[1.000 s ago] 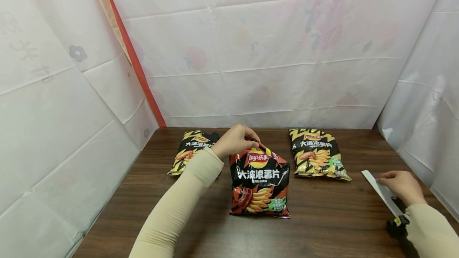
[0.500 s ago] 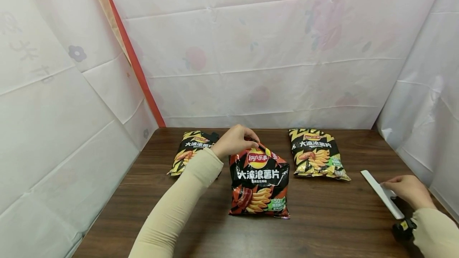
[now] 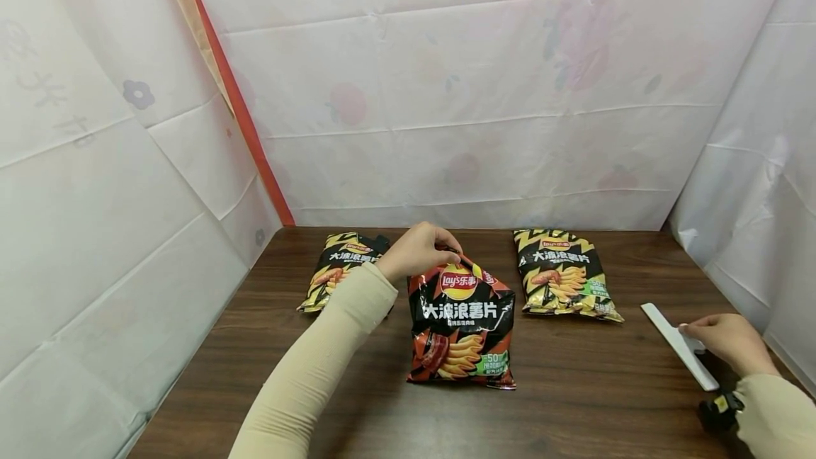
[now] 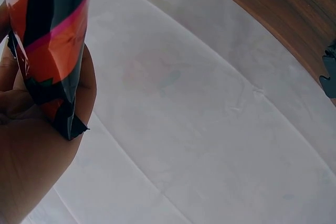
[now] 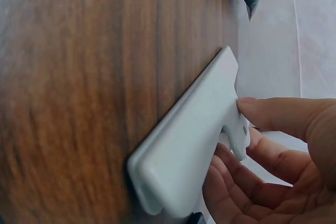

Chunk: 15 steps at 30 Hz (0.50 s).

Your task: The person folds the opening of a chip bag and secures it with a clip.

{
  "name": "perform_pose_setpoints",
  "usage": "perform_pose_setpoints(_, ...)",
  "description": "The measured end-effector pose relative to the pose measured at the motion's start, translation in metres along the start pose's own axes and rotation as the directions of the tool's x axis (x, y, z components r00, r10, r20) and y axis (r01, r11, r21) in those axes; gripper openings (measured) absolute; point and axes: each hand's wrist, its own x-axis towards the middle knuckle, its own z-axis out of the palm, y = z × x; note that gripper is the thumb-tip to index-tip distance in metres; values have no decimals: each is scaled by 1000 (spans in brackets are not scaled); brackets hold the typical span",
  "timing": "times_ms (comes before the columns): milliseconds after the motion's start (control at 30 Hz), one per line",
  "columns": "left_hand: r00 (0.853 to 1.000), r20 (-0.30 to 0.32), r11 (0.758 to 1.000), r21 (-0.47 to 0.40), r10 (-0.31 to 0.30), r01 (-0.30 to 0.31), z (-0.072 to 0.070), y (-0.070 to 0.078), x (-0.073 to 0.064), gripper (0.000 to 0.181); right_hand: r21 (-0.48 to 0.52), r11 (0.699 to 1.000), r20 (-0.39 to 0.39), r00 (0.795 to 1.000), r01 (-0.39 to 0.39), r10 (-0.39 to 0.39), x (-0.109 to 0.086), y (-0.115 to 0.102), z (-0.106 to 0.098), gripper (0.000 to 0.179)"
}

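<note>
Near the table's middle, my left hand [image 3: 421,252] pinches the top of a red and black chip bag [image 3: 462,328], which stands upright on its bottom edge. In the left wrist view the bag's folded corner [image 4: 55,85] lies between my fingers and palm. At the right, a long white bag clip [image 3: 679,346] lies on the table. My right hand [image 3: 733,342] holds it by the side handle; in the right wrist view the thumb presses on the clip [image 5: 186,145] near its small lever, with the index finger behind.
Two yellow and black chip bags lie at the back, one on the left [image 3: 334,271], partly hidden by my left arm, and one on the right [image 3: 564,275]. White sheeting [image 3: 478,91] walls in the brown table [image 3: 574,402] behind and at both sides.
My right hand has shifted slightly right and down along the clip, with the forearm swinging outward. The left hand and the red and black bag have stayed in place.
</note>
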Motion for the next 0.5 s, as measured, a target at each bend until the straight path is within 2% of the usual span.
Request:
perform_pose_setpoints(167,1000,4,1000,-5,4,-4,0,0,0,10,62,998,-27,999,27,-25,2,1,-1,45)
perform_pose_setpoints(333,1000,7,1000,2,18,-18,0,-1,1,10,137,990,11,1000,13,-14,3,0,-1,46)
perform_pose_setpoints(500,1000,6,1000,9,27,-27,0,-1,1,10,176,984,39,999,-4,-3,6,2,-1,55)
